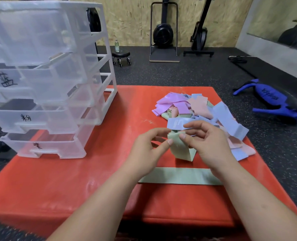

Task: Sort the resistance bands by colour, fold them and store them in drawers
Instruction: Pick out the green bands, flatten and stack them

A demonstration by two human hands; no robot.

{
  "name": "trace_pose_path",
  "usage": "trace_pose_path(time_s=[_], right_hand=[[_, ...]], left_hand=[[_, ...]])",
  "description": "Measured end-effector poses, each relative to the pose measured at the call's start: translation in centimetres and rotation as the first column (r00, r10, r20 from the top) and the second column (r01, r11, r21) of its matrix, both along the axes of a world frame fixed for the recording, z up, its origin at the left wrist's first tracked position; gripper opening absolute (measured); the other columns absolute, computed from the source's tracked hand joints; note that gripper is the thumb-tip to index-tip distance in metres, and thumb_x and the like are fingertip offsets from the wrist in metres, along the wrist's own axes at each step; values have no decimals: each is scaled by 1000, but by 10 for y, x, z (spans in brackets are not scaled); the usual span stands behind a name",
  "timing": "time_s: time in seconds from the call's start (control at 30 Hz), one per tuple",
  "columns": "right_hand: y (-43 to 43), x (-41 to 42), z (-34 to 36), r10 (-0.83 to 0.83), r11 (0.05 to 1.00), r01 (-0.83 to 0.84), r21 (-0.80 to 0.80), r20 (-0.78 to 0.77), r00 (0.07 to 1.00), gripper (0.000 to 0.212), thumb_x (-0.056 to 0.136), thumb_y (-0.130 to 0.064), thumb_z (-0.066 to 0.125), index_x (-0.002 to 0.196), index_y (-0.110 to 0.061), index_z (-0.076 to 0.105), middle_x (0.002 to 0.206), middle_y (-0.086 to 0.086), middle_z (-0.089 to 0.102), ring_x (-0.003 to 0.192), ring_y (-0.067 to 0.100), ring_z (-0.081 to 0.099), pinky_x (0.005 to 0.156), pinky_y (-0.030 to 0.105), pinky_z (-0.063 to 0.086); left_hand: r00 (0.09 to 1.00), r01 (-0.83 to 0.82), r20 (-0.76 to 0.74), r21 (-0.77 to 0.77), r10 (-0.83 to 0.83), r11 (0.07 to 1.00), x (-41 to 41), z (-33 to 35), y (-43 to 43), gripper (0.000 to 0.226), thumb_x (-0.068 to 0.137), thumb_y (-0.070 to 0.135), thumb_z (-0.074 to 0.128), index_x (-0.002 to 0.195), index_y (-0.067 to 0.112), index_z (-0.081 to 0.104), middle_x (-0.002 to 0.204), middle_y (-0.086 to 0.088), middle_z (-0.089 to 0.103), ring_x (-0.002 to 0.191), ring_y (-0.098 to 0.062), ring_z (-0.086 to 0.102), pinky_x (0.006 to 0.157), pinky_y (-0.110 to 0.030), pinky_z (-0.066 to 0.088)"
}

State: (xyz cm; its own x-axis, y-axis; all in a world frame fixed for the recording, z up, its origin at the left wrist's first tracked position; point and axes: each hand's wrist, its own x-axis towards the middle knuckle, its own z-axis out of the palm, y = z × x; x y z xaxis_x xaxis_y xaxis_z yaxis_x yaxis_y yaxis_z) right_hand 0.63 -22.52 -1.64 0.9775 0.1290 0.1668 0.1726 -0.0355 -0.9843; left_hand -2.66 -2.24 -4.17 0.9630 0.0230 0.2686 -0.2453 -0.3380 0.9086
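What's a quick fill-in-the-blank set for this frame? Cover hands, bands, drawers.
1. The left hand and the right hand both pinch the held band, whose colour is ____.
2. A flat band of the same colour lies on the mat, which is ____.
3. The drawer unit stands to the person's ____ of the pile of bands.
Missing words: green; red; left.

Green band (180, 148), perhaps mint; red mat (74, 180)
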Motion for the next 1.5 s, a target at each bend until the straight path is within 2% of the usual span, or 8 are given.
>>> trace_pose_path(time_s=[0.13, 0.3, 0.43, 0.6, 0.87, 1.13, 1.33, 1.5], right_hand=[[8, 2, -4, 105, 985, -102, -141, 17, 994, 35, 85, -13, 85, 114, -27, 71, 99, 4, 79, 90, 22, 77, 85, 32, 60], [10, 8, -14, 154, 828, -57, -558, 129, 980, 19, 88, -29, 82, 88, -42, 69, 86, -28, 73, 81, -1, 69, 76, 16, 52], [15, 10, -13, 242, 780, -76, -622, 188, 952, 22, 90, -29, 81, 86, -46, 67, 83, -30, 68, 76, 3, 63, 70, 13, 46], [19, 11, -21, 341, 740, -165, -652, 152, 928, 11, 91, -28, 78, 100, -33, 75, 83, -20, 70, 77, 8, 63, 74, 23, 50], [-10, 29, -24, 242, 698, -115, -707, 82, 967, 14, 86, -39, 82, 97, -40, 72, 86, -18, 72, 83, 5, 65, 79, 33, 53], [-45, 31, -27, 177, 502, 19, -865, 123, 977, 13, 86, -38, 80, 87, -39, 67, 76, -16, 65, 76, 3, 58, 71, 35, 46], [-72, 23, -14, 70, 698, 32, -716, 113, 991, 7, 89, -27, 79, 88, -31, 74, 79, -14, 73, 74, 4, 64, 69, 17, 45], [-88, 7, -13, 16, 900, -44, -433, -67, 998, 10, 93, -18, 78, 103, -19, 76, 84, -1, 75, 73, 7, 64, 67, 17, 52]], left_hand=[[999, -47, -27, -36, 46, 998, 6, -6, 4, 12, 97, 14, 75, 95, 26, 76, 75, 8, 70, 69, -7, 59, 68, -28, 49], [996, -71, -67, -170, 60, 983, 14, -5, 19, 9, 96, 11, 76, 104, 15, 76, 81, -5, 77, 78, -12, 71, 77, -34, 58], [995, 8, -94, -117, -19, 993, 17, -8, 29, 13, 94, 28, 77, 106, 24, 74, 87, -12, 76, 77, -14, 67, 75, -38, 54], [1000, 24, -20, 35, -24, 999, 16, -7, 34, 10, 99, 18, 74, 89, 20, 72, 74, 9, 66, 68, -5, 54, 65, -24, 45], [974, -206, 50, -211, 221, 955, 13, -2, 48, 7, 99, 16, 75, 91, 16, 74, 76, 9, 68, 71, -7, 57, 69, -29, 47], [924, -355, 3, -371, 383, 858, 0, 3, 70, 8, 99, 26, 76, 101, 19, 78, 87, -5, 74, 78, -13, 62, 74, -32, 54], [905, -424, -106, -305, 411, 853, -9, -5, 90, 14, 94, 35, 77, 98, 22, 80, 89, -5, 76, 77, -13, 61, 78, -39, 51], [879, -431, -303, -180, 367, 884, -19, -7, 94, 5, 92, 18, 80, 88, 16, 77, 82, -1, 73, 76, -15, 60, 70, -33, 48]])
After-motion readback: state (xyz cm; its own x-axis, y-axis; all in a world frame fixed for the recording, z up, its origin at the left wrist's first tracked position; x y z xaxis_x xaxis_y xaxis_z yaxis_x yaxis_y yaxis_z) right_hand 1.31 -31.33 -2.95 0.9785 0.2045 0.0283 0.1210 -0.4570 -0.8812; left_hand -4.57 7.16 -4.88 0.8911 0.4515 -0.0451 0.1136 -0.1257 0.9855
